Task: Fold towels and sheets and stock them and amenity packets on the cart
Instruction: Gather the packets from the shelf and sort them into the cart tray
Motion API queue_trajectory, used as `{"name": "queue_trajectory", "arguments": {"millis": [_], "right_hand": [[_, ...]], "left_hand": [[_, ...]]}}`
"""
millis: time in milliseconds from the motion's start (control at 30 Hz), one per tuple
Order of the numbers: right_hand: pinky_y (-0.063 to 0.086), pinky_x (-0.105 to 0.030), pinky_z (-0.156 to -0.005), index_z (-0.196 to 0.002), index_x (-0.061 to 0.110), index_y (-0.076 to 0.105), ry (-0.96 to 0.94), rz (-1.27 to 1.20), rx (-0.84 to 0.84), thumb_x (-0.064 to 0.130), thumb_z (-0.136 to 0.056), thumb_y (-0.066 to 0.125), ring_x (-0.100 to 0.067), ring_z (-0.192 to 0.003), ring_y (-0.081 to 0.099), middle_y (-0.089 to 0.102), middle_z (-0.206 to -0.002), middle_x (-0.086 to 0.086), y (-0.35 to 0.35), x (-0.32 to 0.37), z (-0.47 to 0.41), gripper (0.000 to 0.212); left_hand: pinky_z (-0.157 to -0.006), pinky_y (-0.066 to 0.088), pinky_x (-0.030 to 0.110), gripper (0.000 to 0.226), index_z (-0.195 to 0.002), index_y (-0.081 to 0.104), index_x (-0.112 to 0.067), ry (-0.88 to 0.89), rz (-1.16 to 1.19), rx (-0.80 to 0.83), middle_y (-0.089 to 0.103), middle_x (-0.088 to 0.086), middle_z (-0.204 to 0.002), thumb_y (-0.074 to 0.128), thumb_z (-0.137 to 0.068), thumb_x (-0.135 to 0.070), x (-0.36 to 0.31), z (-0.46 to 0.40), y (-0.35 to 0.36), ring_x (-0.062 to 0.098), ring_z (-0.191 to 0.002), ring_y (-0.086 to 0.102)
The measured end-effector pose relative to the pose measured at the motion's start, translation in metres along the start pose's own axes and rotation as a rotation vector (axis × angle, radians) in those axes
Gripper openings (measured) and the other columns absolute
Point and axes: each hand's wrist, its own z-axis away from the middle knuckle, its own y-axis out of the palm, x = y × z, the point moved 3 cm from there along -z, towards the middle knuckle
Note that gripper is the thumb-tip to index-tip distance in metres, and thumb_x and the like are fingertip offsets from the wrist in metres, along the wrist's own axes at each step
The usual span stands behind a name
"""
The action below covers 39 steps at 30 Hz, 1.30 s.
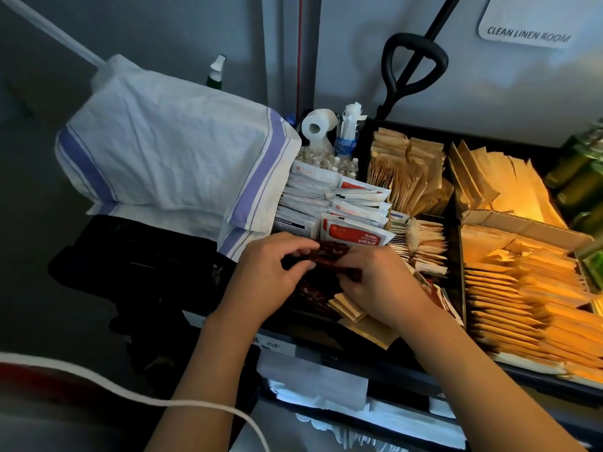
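Both hands meet over the near left compartment of the cart's black top tray (456,256). My left hand (270,272) and my right hand (381,282) together grip a small stack of dark red amenity packets (326,256), fingers curled round its ends. Just behind them stand white-and-red packets (352,233) in rows. Brown paper packets (408,171) fill the far compartment, and yellow-lit kraft packets (522,295) fill the right side. More tan packets (352,308) lie under my right wrist.
A white woven sack with purple stripes (176,151) lies left of the tray over a dark bag (130,262). A toilet roll (318,125), small bottles and a black handle (414,63) stand at the back. Green bottles (577,171) sit far right. A white cord (130,389) crosses near left.
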Motion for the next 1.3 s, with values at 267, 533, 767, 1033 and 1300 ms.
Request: {"name": "queue_trajectory", "arguments": {"millis": [267, 533, 767, 1033, 1300], "right_hand": [[0.056, -0.036, -0.076, -0.097, 0.024, 0.081, -0.002, 0.067, -0.052, 0.019, -0.084, 0.075, -0.014, -0.083, 0.066, 0.072, -0.092, 0.007, -0.007, 0.006, -0.003, 0.016], [0.056, -0.038, -0.079, -0.099, 0.022, 0.082, 0.014, 0.097, -0.001, 0.018, -0.088, 0.071, -0.020, -0.088, 0.067, 0.074, -0.096, 0.003, 0.006, -0.001, -0.006, 0.016], [0.055, -0.036, -0.084, -0.104, 0.026, 0.082, 0.102, 0.145, 0.002, 0.023, -0.089, 0.072, -0.020, -0.100, 0.066, 0.074, -0.105, 0.005, 0.015, -0.012, -0.010, 0.018], [0.056, -0.032, -0.081, -0.108, 0.027, 0.080, 0.125, 0.048, -0.038, 0.035, -0.085, 0.082, -0.010, -0.088, 0.065, 0.073, -0.102, 0.010, -0.010, -0.020, 0.006, 0.025], [0.058, -0.031, -0.077, -0.107, 0.027, 0.079, 0.264, 0.040, -0.110, 0.037, -0.082, 0.085, -0.003, -0.085, 0.064, 0.071, -0.094, 0.015, -0.066, -0.057, 0.036, 0.028]], "left_hand": [[-0.084, 0.056, 0.031, 0.016, -0.097, 0.082, -0.025, -0.037, -0.159, 0.021, 0.073, -0.015, -0.094, 0.078, -0.088, -0.013, 0.000, 0.003, -0.003, 0.004, -0.090, 0.066], [-0.082, 0.057, 0.026, 0.011, -0.100, 0.082, -0.025, -0.014, -0.133, 0.044, 0.073, -0.016, -0.096, 0.077, -0.091, -0.020, -0.007, 0.006, -0.001, 0.001, -0.090, 0.067], [-0.087, 0.055, 0.037, 0.016, -0.101, 0.082, -0.027, -0.157, -0.265, 0.084, 0.076, -0.009, -0.101, 0.067, -0.096, -0.023, -0.006, -0.002, 0.011, 0.013, -0.096, 0.066], [-0.088, 0.056, 0.026, 0.016, -0.104, 0.082, -0.026, -0.141, -0.170, 0.014, 0.075, -0.015, -0.102, 0.073, -0.092, -0.020, -0.020, 0.002, 0.003, 0.002, -0.097, 0.066], [-0.088, 0.052, 0.013, 0.016, -0.102, 0.082, -0.024, -0.054, -0.061, -0.021, 0.074, -0.018, -0.099, 0.076, -0.090, -0.015, -0.048, -0.009, 0.024, -0.004, -0.097, 0.066]]}}
